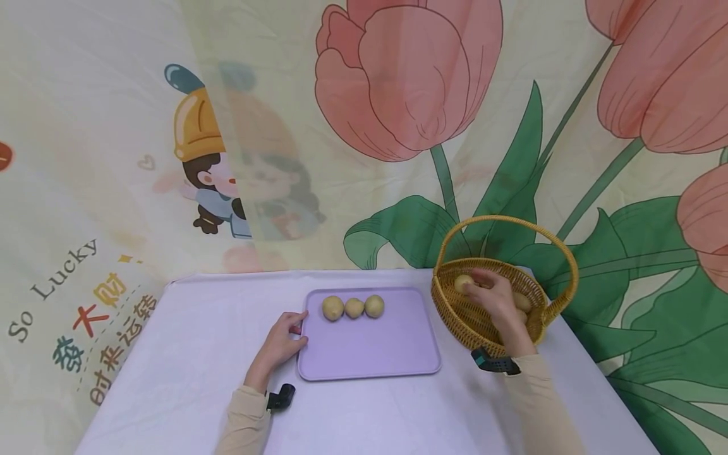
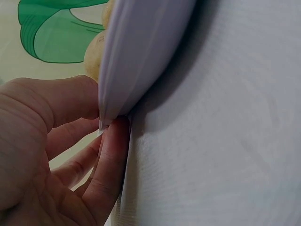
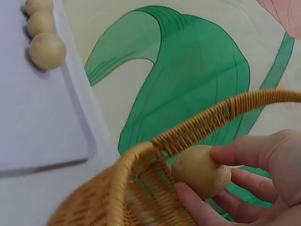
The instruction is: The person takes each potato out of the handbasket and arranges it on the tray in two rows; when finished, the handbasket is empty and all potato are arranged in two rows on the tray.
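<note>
My right hand (image 1: 496, 302) grips a round potato (image 3: 200, 172) between thumb and fingers, at the inner left side of the wicker basket (image 1: 449, 316). More potatoes (image 1: 520, 302) lie in the basket, partly hidden behind the hand. On the lilac tray (image 1: 370, 351), three potatoes (image 1: 354, 308) sit in a row near its far edge. My left hand (image 1: 281, 341) pinches the tray's left rim. In the left wrist view its thumb presses one side of the rim (image 2: 109, 94), with fingers against the other.
The basket's tall arched handle (image 1: 506, 219) rises over its opening. A white cloth (image 1: 216, 354) covers the table. Close behind the table hangs a printed curtain (image 1: 273, 126) with large tulips.
</note>
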Demonstrator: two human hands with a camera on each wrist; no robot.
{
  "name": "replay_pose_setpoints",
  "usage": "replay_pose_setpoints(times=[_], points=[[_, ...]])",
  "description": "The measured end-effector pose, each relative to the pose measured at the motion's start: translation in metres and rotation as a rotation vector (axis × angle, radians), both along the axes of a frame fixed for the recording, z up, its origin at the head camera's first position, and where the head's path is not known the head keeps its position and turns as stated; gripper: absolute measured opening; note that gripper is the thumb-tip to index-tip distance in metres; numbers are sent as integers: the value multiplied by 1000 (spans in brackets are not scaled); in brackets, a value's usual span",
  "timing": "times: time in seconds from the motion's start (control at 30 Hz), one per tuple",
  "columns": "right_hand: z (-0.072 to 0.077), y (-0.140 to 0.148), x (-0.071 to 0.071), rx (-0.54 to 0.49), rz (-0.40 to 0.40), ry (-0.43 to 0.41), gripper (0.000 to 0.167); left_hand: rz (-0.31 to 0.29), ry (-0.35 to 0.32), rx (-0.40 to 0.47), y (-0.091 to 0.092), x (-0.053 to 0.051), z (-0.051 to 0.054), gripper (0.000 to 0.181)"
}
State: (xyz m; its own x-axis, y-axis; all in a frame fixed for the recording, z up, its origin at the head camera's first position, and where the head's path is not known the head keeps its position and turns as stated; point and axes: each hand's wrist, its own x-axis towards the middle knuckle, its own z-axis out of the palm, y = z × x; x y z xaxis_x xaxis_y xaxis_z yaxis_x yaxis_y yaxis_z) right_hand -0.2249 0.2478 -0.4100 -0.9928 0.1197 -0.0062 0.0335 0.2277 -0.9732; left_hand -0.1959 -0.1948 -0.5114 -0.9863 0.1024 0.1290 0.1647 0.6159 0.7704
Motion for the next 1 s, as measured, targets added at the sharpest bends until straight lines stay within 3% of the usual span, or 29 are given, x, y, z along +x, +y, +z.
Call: replay_pose_setpoints(times=[0.3, 0.77, 1.0], points=[[-2, -19, -2, 20, 34, 13, 52, 9, 5, 8, 1, 2, 2, 58], [-12, -59, -2, -102, 82, 46, 52, 9, 0, 5, 1, 2, 3, 57], [-25, -85, -7, -99, 98, 41, 46, 3, 4, 14, 1, 1, 1, 58]])
